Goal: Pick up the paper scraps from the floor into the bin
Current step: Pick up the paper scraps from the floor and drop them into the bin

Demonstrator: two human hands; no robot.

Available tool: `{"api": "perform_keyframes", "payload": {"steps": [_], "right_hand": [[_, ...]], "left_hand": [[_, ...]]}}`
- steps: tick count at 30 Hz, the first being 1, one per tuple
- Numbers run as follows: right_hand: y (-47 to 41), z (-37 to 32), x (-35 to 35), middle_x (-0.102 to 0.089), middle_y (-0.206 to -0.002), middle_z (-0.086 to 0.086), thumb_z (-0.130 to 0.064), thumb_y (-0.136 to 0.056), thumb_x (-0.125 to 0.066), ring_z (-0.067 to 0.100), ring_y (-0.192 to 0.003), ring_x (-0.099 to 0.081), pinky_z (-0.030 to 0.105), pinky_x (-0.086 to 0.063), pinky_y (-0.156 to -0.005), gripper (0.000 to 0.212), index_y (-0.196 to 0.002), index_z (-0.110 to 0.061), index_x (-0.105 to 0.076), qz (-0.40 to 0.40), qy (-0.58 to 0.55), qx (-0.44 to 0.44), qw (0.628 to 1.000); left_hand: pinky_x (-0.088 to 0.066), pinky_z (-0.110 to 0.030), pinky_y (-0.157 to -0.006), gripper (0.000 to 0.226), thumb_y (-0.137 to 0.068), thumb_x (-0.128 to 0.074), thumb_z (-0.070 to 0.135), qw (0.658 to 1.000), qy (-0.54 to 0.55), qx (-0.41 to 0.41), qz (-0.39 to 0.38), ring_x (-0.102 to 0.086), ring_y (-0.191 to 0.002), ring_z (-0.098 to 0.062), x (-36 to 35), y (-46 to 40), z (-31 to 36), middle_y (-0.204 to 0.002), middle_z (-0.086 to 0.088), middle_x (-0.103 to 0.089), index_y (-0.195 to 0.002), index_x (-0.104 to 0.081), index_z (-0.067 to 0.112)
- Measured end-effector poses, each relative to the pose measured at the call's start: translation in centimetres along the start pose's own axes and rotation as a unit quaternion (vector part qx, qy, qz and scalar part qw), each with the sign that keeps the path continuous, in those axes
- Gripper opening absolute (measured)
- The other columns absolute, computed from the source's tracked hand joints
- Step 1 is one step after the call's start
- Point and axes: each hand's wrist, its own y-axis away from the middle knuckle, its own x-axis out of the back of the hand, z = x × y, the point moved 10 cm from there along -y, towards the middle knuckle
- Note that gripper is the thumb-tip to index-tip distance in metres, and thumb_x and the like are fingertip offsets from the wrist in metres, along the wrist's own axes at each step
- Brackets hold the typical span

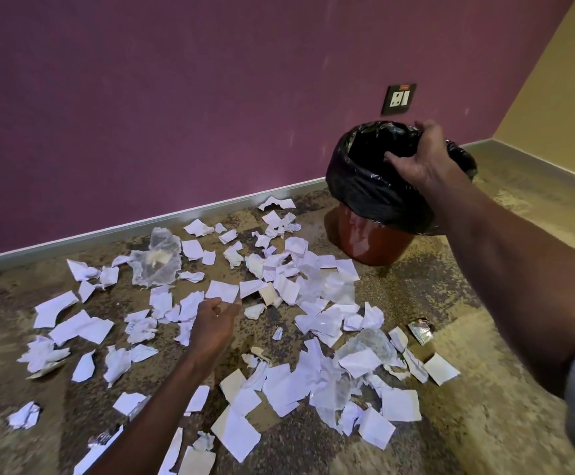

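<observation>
Several torn white paper scraps [289, 375] lie scattered over the speckled floor, mixed with a few clear plastic pieces [157, 257]. A red-brown bin [371, 240] with a black liner bag [361, 180] stands tilted at the right, near the wall. My right hand [423, 159] grips the bin's lined rim on its near right side. My left hand [215, 320] is low over the middle of the scraps, thumb and fingers pinching the lower edge of one white scrap [222, 291].
A purple wall with a pale skirting board [162, 221] runs behind the scraps and carries a dark power socket [399, 99]. A yellow wall meets it at the right corner. A small shiny wrapper [421, 330] lies to the right of the scraps.
</observation>
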Motion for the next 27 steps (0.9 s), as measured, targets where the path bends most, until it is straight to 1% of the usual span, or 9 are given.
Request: {"api": "perform_keyframes", "payload": {"steps": [2,4,8,12,14,19,22,25,27], "right_hand": [[0.2,0.0,-0.1,-0.044,-0.138,0.032,-0.02,-0.09,-0.057,0.042,-0.122,-0.053,0.045,-0.052,-0.097,0.054,-0.135,0.004,-0.039,-0.002,0.031,0.023,0.999],[1.0,0.1,-0.5,-0.062,-0.114,0.03,-0.018,-0.099,-0.047,0.037,-0.097,-0.067,0.037,-0.061,-0.077,0.032,-0.119,0.006,-0.05,-0.014,0.042,0.041,0.998],[3.0,1.5,-2.0,-0.061,-0.066,0.009,-0.018,-0.099,-0.044,0.019,-0.051,-0.056,0.025,-0.042,-0.048,0.027,-0.079,-0.007,-0.057,-0.06,0.112,0.066,0.99],[4.3,7.1,-1.9,-0.055,-0.06,0.002,-0.023,-0.098,-0.046,0.011,-0.044,-0.04,0.02,-0.025,-0.039,0.026,-0.075,-0.014,-0.054,-0.114,0.256,0.013,0.96],[4.7,10.5,-1.0,-0.059,-0.061,0.004,-0.023,-0.095,-0.052,0.014,-0.045,-0.046,0.023,-0.031,-0.041,0.024,-0.077,-0.01,-0.061,-0.154,0.359,0.003,0.921],[9.1,20.2,1.7,-0.068,-0.092,0.015,-0.033,-0.095,-0.061,0.022,-0.068,-0.066,0.027,-0.052,-0.051,0.033,-0.103,0.0,-0.064,-0.347,0.642,-0.037,0.683],[12.4,26.0,5.0,-0.062,-0.112,0.016,-0.043,-0.083,-0.074,0.026,-0.084,-0.065,0.035,-0.059,-0.061,0.056,-0.122,-0.014,-0.049,-0.416,0.741,-0.101,0.518],[15.4,30.1,7.9,-0.046,-0.13,0.013,-0.05,-0.073,-0.08,0.03,-0.104,-0.056,0.043,-0.053,-0.086,0.084,-0.137,-0.025,-0.032,-0.486,0.809,-0.046,0.326],[17.3,31.8,9.4,-0.039,-0.131,0.014,-0.055,-0.07,-0.08,0.032,-0.104,-0.056,0.043,-0.049,-0.088,0.09,-0.139,-0.03,-0.029,-0.515,0.817,-0.017,0.257]], "left_hand": [[-0.048,-0.047,-0.1,0.065,-0.084,-0.065,0.046,0.999,-0.036,0.003,-0.008,-0.056,-0.116,-0.028,0.1,0.1,-0.3,-0.141,-0.007,-0.048,-0.138,-0.04,0.019],[-0.048,-0.048,-0.1,0.068,-0.08,-0.066,0.049,0.997,-0.078,0.004,-0.025,-0.057,-0.117,-0.029,-0.2,0.1,-0.8,-0.14,-0.011,-0.05,-0.136,-0.041,0.019],[-0.046,-0.039,-0.098,0.07,-0.083,-0.066,0.046,0.967,-0.25,-0.035,-0.032,-0.053,-0.122,-0.03,-0.7,0.2,-1.6,-0.143,-0.014,-0.048,-0.139,-0.042,0.011],[-0.038,-0.048,-0.107,0.11,-0.066,-0.069,0.07,0.9,-0.425,-0.018,-0.095,-0.031,-0.139,-0.038,-1.5,0.5,-4.2,-0.154,-0.02,-0.026,-0.15,-0.025,0.015],[-0.034,-0.053,-0.109,0.126,-0.055,-0.074,0.076,0.873,-0.471,-0.007,-0.126,-0.021,-0.143,-0.044,-1.9,0.9,-5.7,-0.156,-0.024,-0.015,-0.152,-0.015,0.021],[-0.042,-0.049,-0.099,0.114,-0.054,-0.08,0.068,0.797,-0.588,-0.074,-0.114,-0.035,-0.13,-0.042,-3.3,2.7,-6.1,-0.14,-0.02,-0.031,-0.143,-0.026,0.022],[-0.048,-0.042,-0.092,0.092,-0.063,-0.083,0.055,0.796,-0.59,-0.093,-0.101,-0.046,-0.12,-0.035,-3.6,3.1,-6.5,-0.13,-0.015,-0.041,-0.133,-0.036,0.02],[-0.047,-0.038,-0.09,0.075,-0.074,-0.079,0.042,0.818,-0.556,-0.088,-0.113,-0.054,-0.114,-0.03,-3.5,2.9,-7.4,-0.125,-0.011,-0.047,-0.134,-0.041,0.019],[-0.046,-0.037,-0.091,0.071,-0.077,-0.079,0.036,0.837,-0.529,-0.086,-0.112,-0.055,-0.114,-0.03,-3.4,2.8,-7.5,-0.124,-0.011,-0.049,-0.135,-0.043,0.017]]}}
